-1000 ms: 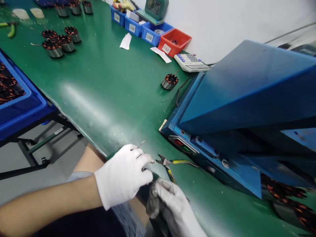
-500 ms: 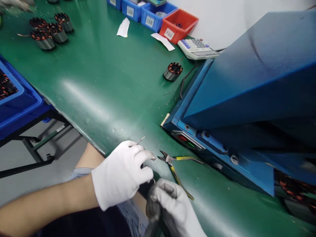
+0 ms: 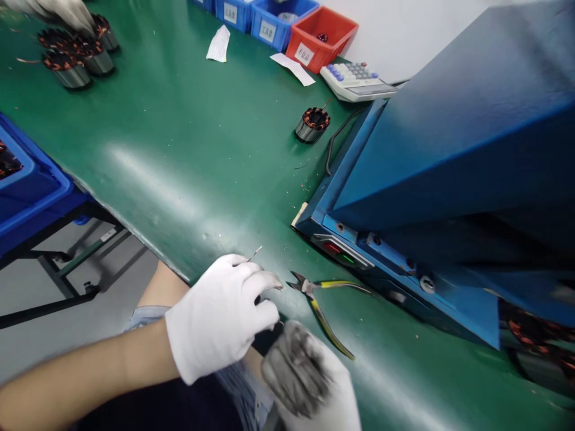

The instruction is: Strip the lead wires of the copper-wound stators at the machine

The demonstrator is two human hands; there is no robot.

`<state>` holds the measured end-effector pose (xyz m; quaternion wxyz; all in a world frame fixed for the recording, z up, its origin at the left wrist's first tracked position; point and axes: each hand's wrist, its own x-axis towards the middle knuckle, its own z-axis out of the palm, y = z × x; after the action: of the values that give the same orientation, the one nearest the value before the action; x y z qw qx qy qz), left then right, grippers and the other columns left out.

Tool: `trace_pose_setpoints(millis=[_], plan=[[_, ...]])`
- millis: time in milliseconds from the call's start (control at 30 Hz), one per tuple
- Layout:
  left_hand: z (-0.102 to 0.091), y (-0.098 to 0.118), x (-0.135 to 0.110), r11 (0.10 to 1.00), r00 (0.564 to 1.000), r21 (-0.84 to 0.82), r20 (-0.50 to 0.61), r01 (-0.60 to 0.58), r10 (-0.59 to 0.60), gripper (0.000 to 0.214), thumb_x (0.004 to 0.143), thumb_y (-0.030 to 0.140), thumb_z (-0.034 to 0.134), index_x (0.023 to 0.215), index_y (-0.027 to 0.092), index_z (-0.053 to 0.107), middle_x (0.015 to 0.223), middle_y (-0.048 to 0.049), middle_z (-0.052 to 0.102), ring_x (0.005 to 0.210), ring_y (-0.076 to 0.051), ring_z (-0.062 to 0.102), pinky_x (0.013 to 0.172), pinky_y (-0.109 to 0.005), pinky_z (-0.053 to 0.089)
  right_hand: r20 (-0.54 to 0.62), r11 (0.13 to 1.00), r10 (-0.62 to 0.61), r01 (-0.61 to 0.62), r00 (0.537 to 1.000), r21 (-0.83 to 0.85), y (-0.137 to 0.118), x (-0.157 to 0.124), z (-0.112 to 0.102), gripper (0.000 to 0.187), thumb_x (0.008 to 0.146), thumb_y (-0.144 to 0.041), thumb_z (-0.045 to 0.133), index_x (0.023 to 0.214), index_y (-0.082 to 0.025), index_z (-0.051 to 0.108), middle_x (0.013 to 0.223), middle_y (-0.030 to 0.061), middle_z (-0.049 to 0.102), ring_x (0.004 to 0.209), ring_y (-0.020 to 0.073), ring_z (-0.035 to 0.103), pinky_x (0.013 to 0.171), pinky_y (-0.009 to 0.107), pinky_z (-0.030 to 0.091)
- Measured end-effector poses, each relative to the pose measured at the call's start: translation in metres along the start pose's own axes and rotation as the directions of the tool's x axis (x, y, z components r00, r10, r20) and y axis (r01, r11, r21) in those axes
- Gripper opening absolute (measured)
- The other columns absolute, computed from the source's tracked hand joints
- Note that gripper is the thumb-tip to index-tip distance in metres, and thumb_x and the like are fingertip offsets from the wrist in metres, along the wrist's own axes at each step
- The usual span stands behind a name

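Note:
My left hand (image 3: pixel 227 317), in a white glove, is curled around a piece that it hides almost wholly. A thin copper wire end (image 3: pixel 255 254) sticks up behind its knuckles. Just right of it, my right hand (image 3: pixel 309 374) is closed in a fist, its glove fingers stained dark grey; whatever it pinches is hidden. A short bit of wire shows in the gap between the hands. Cutting pliers (image 3: pixel 309 287) with yellow-and-black handles lie spread on the green table (image 3: pixel 215 179), right beside my hands. Farther off, a copper-wound stator (image 3: pixel 313 124) stands alone.
A blue machine (image 3: pixel 426 167) with red and green buttons fills the right side. A calculator (image 3: pixel 357 82), a red bin (image 3: pixel 321 39) and blue bins (image 3: pixel 281 27) line the back. Another person's gloved hand (image 3: pixel 67 13) is over several stators (image 3: pixel 72 72). A blue crate (image 3: pixel 36 185) stands left.
My right hand has turned over, its stained fingers now facing up. My left hand stays nearly still. The other person's hand has come in over the stators at the far left.

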<state>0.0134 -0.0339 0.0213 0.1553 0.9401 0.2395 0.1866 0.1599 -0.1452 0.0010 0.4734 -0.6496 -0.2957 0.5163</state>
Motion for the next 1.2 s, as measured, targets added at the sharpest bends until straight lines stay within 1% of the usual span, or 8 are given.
trace_pose_setpoints(millis=[367,500,633,700,800,900,1067,1200], plan=[[0.001,0.000,-0.001,0.995,1.000,-0.103,-0.019,0.008,-0.010,0.014,0.086,0.013,0.049,0.083,0.017,0.062,0.109,-0.0067,0.066,0.095,-0.022,0.058,0.085,-0.040,0.043,-0.287,0.957,-0.290,0.275,0.913,-0.089,0.010,0.007,0.020,0.009,0.070,-0.017,0.076,0.075,-0.024,0.074,0.076,0.0013,0.075,0.068,0.0176,0.070,0.066,0.025,0.058],[0.000,0.001,0.001,0.997,1.000,-0.077,-0.001,0.009,-0.009,0.013,0.086,0.012,0.051,0.081,0.018,0.062,0.109,-0.0060,0.065,0.094,-0.022,0.058,0.083,-0.040,0.042,-0.357,0.996,-0.094,0.090,0.929,-0.028,-0.006,0.007,0.018,0.009,0.068,-0.022,0.078,0.064,-0.020,0.070,0.066,0.0015,0.072,0.061,0.0177,0.066,0.060,0.025,0.056],[-0.001,0.002,0.004,0.996,1.000,-0.089,0.024,0.017,-0.015,0.015,0.085,0.011,0.051,0.077,0.020,0.061,0.104,-0.0044,0.066,0.085,-0.020,0.057,0.079,-0.039,0.041,-0.683,0.969,-0.215,0.065,0.698,-0.238,-0.029,0.010,-0.015,0.012,0.079,-0.031,0.071,0.075,-0.023,0.064,0.070,0.0001,0.067,0.064,0.0179,0.062,0.068,0.030,0.052],[-0.001,0.002,0.004,0.994,0.999,-0.105,0.026,0.024,-0.022,0.015,0.085,0.011,0.050,0.079,0.020,0.060,0.104,-0.0036,0.066,0.083,-0.020,0.057,0.078,-0.038,0.041,-0.516,0.800,-0.460,0.085,0.723,-0.593,-0.030,0.018,-0.035,0.016,0.084,-0.037,0.066,0.088,-0.022,0.064,0.087,0.0056,0.069,0.080,0.0228,0.064,0.081,0.036,0.050],[0.001,0.002,0.004,0.994,0.997,-0.096,0.069,0.053,-0.046,0.010,0.087,0.016,0.052,0.089,0.020,0.061,0.108,-0.0045,0.064,0.089,-0.022,0.056,0.082,-0.040,0.040,0.151,0.199,-0.589,0.323,0.794,-0.925,-0.017,0.039,-0.057,0.052,0.088,-0.054,0.051,0.113,-0.010,0.062,0.115,0.0220,0.064,0.108,0.0382,0.057,0.093,0.054,0.044],[0.003,0.004,0.003,0.992,0.992,-0.094,0.104,0.087,-0.077,0.008,0.088,0.020,0.054,0.093,0.020,0.061,0.110,-0.0043,0.063,0.092,-0.022,0.056,0.083,-0.041,0.039,0.276,-0.163,-0.565,0.223,0.777,-0.961,-0.003,0.056,-0.066,0.061,0.089,-0.059,0.045,0.111,-0.005,0.062,0.094,0.0232,0.066,0.086,0.0395,0.063,0.076,0.056,0.049],[0.003,0.006,0.002,0.978,0.988,-0.148,0.079,0.144,-0.134,0.012,0.084,0.013,0.055,0.089,0.022,0.062,0.107,-0.0015,0.063,0.090,-0.020,0.057,0.084,-0.040,0.039,-0.130,0.262,-0.597,0.040,0.792,-0.964,0.002,0.046,-0.059,0.035,0.073,-0.040,0.057,0.094,-0.012,0.061,0.085,0.0164,0.065,0.072,0.0310,0.064,0.064,0.041,0.052],[0.004,0.006,0.002,0.971,0.986,-0.177,0.073,0.163,-0.152,0.018,0.081,0.011,0.056,0.091,0.024,0.062,0.110,0.0000,0.062,0.096,-0.020,0.057,0.087,-0.039,0.038,-0.339,0.843,-0.119,-0.085,0.933,-0.531,-0.005,0.005,-0.032,0.027,0.075,-0.038,0.057,0.093,-0.020,0.065,0.078,0.0062,0.071,0.067,0.0235,0.066,0.064,0.032,0.052]])
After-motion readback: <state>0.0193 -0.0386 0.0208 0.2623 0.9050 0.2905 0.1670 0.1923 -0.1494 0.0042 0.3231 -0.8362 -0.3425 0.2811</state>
